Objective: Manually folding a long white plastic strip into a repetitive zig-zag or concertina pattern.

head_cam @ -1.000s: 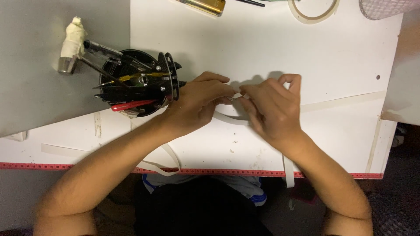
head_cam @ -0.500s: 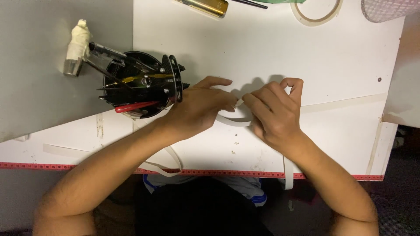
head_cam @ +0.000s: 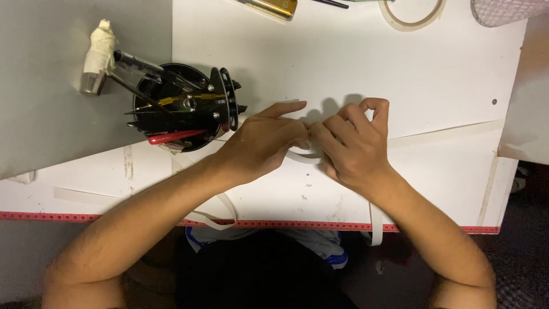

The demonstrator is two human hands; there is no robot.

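Both your left hand (head_cam: 264, 142) and right hand (head_cam: 354, 146) pinch the white strip (head_cam: 300, 155); keep it taut, black tool holder (head_cam: 183, 107) at nine o'clock.

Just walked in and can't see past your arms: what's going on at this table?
A person's left hand and right hand meet over a white table, pinching a thin white strip between their fingertips. Another strip lies flat to the right. A black tool holder stands beside the left hand, and a tape roll lies at the far edge.
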